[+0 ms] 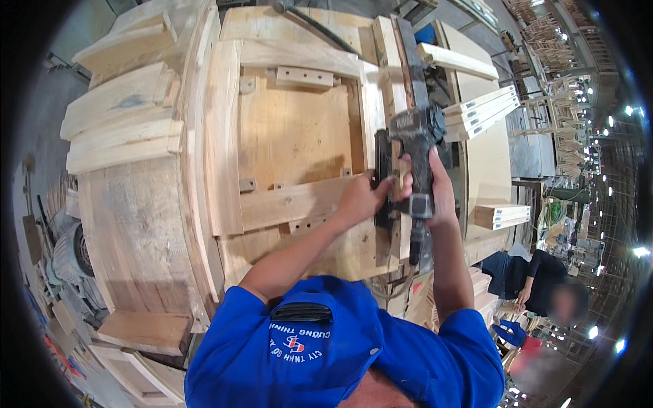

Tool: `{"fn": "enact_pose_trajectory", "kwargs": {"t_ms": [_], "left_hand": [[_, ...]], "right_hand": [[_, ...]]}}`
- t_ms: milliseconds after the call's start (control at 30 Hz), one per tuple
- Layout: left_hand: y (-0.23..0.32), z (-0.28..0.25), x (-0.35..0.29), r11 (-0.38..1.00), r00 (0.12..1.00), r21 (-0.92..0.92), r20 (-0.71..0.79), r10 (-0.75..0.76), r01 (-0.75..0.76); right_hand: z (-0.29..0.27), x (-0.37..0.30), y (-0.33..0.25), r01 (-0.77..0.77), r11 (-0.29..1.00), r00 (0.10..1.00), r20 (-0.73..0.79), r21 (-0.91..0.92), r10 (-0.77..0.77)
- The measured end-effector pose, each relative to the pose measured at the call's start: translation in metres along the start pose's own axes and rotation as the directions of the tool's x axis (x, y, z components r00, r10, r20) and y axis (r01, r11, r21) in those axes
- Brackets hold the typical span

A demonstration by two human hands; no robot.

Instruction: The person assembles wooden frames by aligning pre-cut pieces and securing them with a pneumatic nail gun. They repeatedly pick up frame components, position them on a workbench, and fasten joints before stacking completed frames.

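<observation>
A black pneumatic nail gun (416,129) is held over the right side of a pale wooden frame (292,197). My right hand (441,187) is closed round its handle, with the air hose fitting pointing back toward me. My left hand (367,197) grips the gun's long, dark magazine (383,160), its fingertips partly hidden. The frame lies flat on a plywood worktop (292,262). Small wooden blocks sit at its inner corners, and a drilled block (305,77) rests along its far inner edge.
Several boards (122,102) lie on the bench at left. Stacked wooden strips (483,112) and a short bundle (502,216) stand to the right. A dark bar (320,30) lies at the far edge. Another person (537,275) is at lower right.
</observation>
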State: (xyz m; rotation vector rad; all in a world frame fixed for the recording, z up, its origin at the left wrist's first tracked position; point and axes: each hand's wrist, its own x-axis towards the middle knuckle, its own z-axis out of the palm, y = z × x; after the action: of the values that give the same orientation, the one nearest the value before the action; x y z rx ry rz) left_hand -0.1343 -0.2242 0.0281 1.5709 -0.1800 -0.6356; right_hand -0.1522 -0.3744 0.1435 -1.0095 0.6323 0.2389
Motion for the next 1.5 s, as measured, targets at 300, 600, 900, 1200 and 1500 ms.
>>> {"fn": "enact_pose_trajectory", "kwargs": {"t_ms": [300,600,900,1200,1500], "left_hand": [[0.035,-0.054,0.144,0.995,0.972,0.102,-0.233,0.034,-0.01],[0.03,-0.064,0.157,0.999,0.953,0.036,-0.302,-0.022,0.034],[0.038,-0.141,0.101,0.999,0.824,0.013,-0.564,0.046,-0.047],[0.024,-0.24,0.084,0.997,0.729,-0.069,-0.682,-0.066,0.026],[0.02,-0.251,0.083,0.991,0.751,-0.131,-0.656,-0.074,-0.017]], "right_hand": [[0.038,0.162,-0.077,-0.006,0.995,0.989,0.147,0.102,-0.009],[0.064,0.18,-0.082,-0.023,0.998,0.99,0.137,-0.052,0.03],[0.147,0.185,-0.057,-0.114,0.992,0.945,0.302,-0.056,0.126],[0.262,0.224,-0.019,-0.183,0.957,0.857,0.44,-0.226,0.268],[0.269,0.238,-0.011,-0.108,0.952,0.893,0.393,-0.286,0.219]]}}
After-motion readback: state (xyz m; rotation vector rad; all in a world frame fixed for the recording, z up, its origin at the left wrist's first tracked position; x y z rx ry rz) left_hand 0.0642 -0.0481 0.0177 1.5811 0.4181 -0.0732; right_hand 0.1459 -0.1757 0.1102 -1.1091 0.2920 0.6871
